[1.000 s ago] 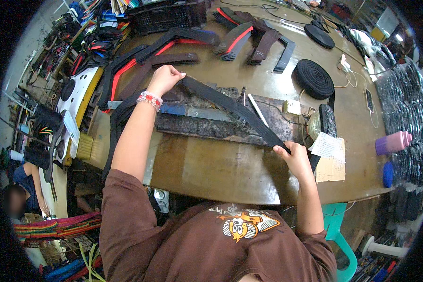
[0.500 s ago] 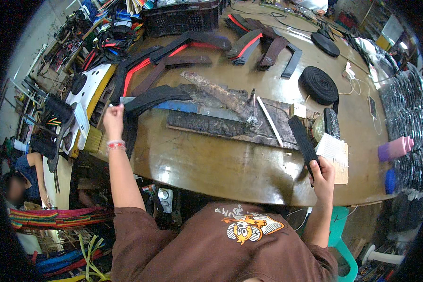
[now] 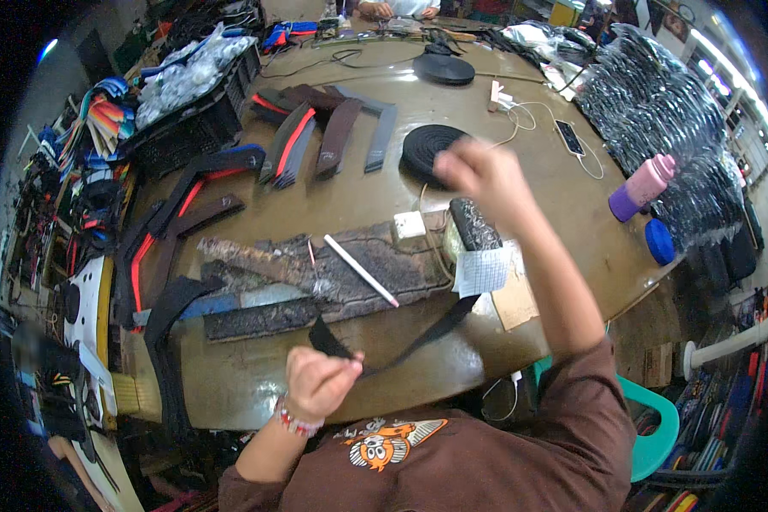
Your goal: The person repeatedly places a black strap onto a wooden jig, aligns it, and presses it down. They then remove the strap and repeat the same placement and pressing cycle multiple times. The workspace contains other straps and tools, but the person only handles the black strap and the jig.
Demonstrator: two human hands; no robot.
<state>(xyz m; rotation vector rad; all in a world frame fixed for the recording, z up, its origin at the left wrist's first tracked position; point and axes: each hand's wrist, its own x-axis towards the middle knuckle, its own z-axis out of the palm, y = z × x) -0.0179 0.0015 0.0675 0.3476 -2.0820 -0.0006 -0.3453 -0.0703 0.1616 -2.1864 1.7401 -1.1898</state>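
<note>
My left hand is closed in a pinch on a black webbing strip above the table's near edge. One short end of the strip sticks up past my fingers; the rest trails right toward some papers. My right hand is raised at the right, overlapping the edge of a coiled roll of black webbing in the view. Motion smears its fingers, so whether they hold anything is unclear. A scorched, dark board lies beyond my left hand, with a white stick on it.
Stacks of cut black, grey, brown and red strips lie on the table's left half. Behind them stands a black crate. A pink and purple bottle, a phone and bundled plastic-wrapped goods are at right. Another person's hands show at the far end.
The view has swung right. My left hand came from the strips at far left to the near middle and grips a strip. My right hand, which held black strips, has risen toward the roll.
</note>
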